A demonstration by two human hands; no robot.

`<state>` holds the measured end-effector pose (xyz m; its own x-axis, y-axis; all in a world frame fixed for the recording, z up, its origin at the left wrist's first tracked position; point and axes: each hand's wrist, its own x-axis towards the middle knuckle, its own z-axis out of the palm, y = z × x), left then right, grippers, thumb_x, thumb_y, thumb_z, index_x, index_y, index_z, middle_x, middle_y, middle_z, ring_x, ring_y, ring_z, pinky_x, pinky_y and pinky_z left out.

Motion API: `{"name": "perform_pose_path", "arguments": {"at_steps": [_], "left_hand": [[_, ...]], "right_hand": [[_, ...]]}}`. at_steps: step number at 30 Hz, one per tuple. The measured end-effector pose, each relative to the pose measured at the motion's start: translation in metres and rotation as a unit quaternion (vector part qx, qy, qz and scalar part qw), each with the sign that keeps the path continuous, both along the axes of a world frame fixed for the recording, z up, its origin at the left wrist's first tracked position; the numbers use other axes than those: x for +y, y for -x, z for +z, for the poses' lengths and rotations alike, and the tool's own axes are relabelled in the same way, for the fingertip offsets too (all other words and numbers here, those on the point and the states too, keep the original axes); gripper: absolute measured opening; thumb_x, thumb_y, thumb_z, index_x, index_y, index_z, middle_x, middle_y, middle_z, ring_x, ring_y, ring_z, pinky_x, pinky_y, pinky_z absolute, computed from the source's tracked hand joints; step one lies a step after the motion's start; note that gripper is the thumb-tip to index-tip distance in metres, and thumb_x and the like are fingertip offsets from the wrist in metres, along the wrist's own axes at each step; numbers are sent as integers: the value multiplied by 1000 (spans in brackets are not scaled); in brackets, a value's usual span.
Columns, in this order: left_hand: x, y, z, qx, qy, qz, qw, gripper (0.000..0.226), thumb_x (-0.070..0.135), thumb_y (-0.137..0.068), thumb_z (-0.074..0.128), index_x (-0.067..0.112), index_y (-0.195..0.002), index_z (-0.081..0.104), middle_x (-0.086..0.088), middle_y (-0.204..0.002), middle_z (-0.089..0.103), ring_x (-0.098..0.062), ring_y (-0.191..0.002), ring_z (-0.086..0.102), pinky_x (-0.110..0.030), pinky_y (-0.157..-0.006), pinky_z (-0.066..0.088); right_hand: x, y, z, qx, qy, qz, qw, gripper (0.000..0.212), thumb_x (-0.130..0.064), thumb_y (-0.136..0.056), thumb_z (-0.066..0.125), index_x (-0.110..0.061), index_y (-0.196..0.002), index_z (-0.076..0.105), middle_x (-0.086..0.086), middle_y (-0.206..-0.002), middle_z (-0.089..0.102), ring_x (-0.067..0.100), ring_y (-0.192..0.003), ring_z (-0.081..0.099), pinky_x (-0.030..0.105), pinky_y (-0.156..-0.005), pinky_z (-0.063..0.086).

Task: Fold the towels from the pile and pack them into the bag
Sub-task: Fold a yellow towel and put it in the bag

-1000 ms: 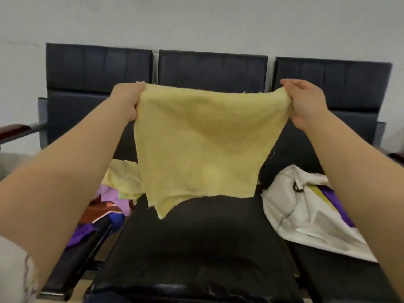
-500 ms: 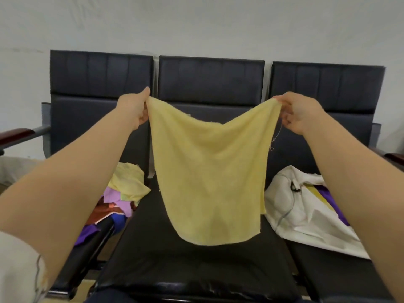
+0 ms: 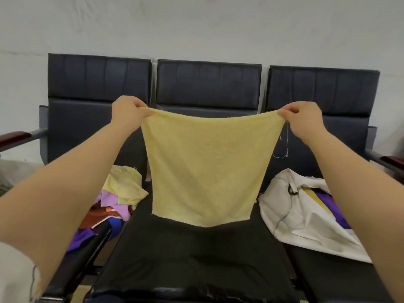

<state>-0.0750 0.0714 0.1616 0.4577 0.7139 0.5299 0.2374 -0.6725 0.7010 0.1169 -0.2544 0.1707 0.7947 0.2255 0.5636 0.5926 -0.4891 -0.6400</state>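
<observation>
A pale yellow towel (image 3: 205, 169) hangs spread out in the air over the middle seat. My left hand (image 3: 129, 110) pinches its top left corner and my right hand (image 3: 302, 117) pinches its top right corner. Its lower edge hangs just above or on the black seat cushion (image 3: 196, 254). The pile of towels (image 3: 118, 200), yellow, lilac, brown, blue and purple, lies on the left seat. The white bag (image 3: 290, 213) lies on the right seat with purple and yellow cloth showing in its opening.
Three dark padded seats stand in a row against a pale wall (image 3: 196, 29). Armrests with wooden tops (image 3: 15, 136) stick out at both ends. A loose thread (image 3: 285, 147) dangles from the towel's right corner.
The towel has been pulled wider and now hangs flat and square; before, it sagged in the middle. My hands have moved apart and slightly down.
</observation>
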Motion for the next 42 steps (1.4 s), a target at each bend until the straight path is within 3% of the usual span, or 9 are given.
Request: {"name": "perform_pose_path", "arguments": {"at_steps": [6,15,20,23,27,33,37,40,42], "left_hand": [[11,3,-12,-59,109,-99,987,15,26,-96,56,15,-105,58,1,-101,59,-17,-96,58,-32,-83,49],[9,0,-8,-51,444,-167,879,22,7,-88,65,10,-110,63,-7,-106,68,-17,-92,67,-28,-69,54],[-50,-32,3,-82,529,-230,813,5,2,-95,53,2,-91,55,-9,-86,58,-17,-77,59,-29,-71,52],[-100,-53,7,-125,522,-288,793,11,0,-94,55,0,-83,55,-10,-75,54,-16,-68,55,-29,-70,52],[-132,-64,6,-187,462,-275,822,5,5,-87,66,3,-92,65,-10,-86,69,-16,-80,68,-33,-79,59],[-129,-55,-2,-109,314,-300,894,36,-8,-89,47,15,-109,68,5,-93,65,-11,-95,63,-29,-85,54],[-117,-43,-17,-146,291,-390,861,49,-19,-84,36,8,-111,67,-4,-112,68,-16,-109,65,-30,-92,53],[-100,-44,-28,-133,160,-255,944,37,0,-92,52,16,-124,58,0,-126,59,-16,-123,53,-32,-102,46],[-87,-44,-36,-49,84,-241,966,65,22,-90,65,24,-146,32,3,-149,36,-14,-137,32,-36,-111,31]], "right_hand": [[-5,-6,-7,54,-98,26,993,26,-33,-100,46,-12,-95,61,4,-88,57,24,-85,57,38,-80,52],[-6,-4,-16,308,-201,124,922,12,-20,-93,62,-8,-94,66,2,-74,65,20,-77,63,34,-73,53],[56,23,-6,308,-237,93,917,11,-15,-90,67,-7,-89,60,11,-84,65,17,-63,64,27,-48,54],[101,44,-6,243,-216,119,938,18,-21,-87,71,-13,-72,65,11,-82,70,23,-73,69,37,-63,61],[124,60,-12,88,-153,91,980,22,-30,-91,63,-15,-82,76,-1,-71,66,10,-62,60,20,-53,43],[115,68,-13,102,-171,150,968,16,-39,-86,69,-24,-85,72,-8,-79,69,5,-75,64,20,-69,51],[106,66,-10,145,-222,163,950,18,-21,-88,68,-17,-105,72,-4,-94,70,11,-89,66,23,-73,54],[92,63,-2,92,-128,221,963,24,-16,-96,57,-16,-117,67,-4,-107,66,9,-99,61,18,-77,50],[82,61,4,70,-65,270,958,23,-16,-97,55,-19,-116,67,-2,-112,67,11,-105,62,27,-88,52]]}}
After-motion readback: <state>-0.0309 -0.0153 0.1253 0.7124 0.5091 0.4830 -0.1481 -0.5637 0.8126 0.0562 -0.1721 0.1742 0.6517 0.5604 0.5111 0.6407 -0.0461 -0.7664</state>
